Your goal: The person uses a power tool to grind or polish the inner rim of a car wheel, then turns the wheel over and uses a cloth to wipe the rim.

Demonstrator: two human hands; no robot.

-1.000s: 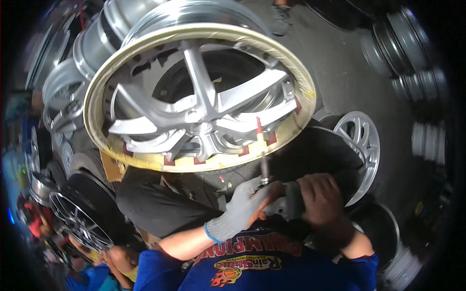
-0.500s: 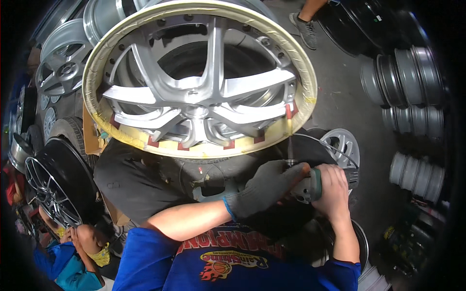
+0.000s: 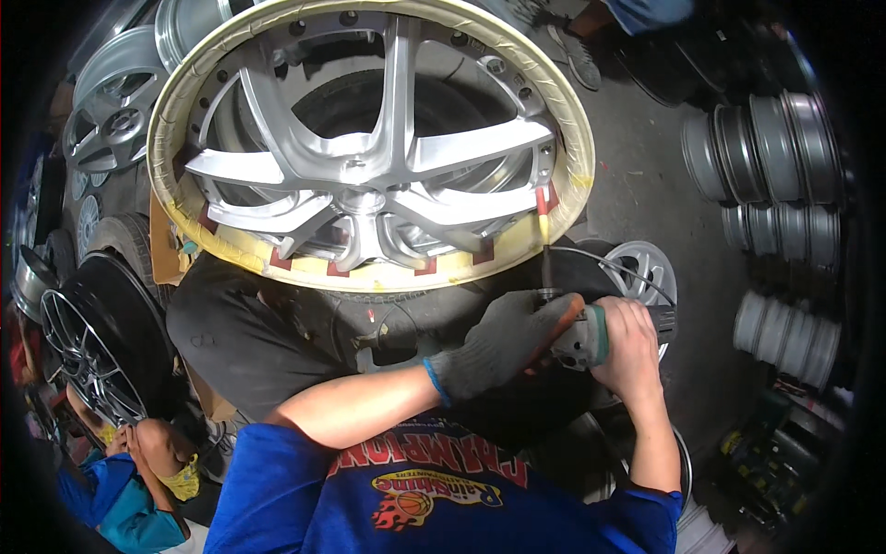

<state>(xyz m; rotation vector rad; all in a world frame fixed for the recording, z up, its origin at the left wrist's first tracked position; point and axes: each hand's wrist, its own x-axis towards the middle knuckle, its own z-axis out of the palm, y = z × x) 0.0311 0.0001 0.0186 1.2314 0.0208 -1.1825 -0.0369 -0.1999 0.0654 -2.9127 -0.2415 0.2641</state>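
A silver multi-spoke alloy wheel (image 3: 388,155), its rim wrapped in cream tape with red patches along the near side, lies over a black tyre in front of me. My left hand (image 3: 494,342), in a grey knit glove, grips the front of a power tool (image 3: 577,340) with a green housing. My right hand (image 3: 626,346), bare, wraps round the tool's body. A long shaft (image 3: 545,249) runs forward from it to a red and yellow tip at the wheel's right-hand lower spoke, by the taped lip; whether it touches is unclear.
Silver wheels (image 3: 111,120) crowd the left, with black wheels (image 3: 88,337) below. Rims stand stacked (image 3: 784,148) at the right. A co-worker (image 3: 138,480) is at lower left; another person's shoe (image 3: 577,55) is at top right. A cord runs rightward from near the tool.
Since a second ago the tool and both hands have moved right, the tip now farther along the wheel toward its right side. The view has also shifted, bringing more of the co-worker into sight.
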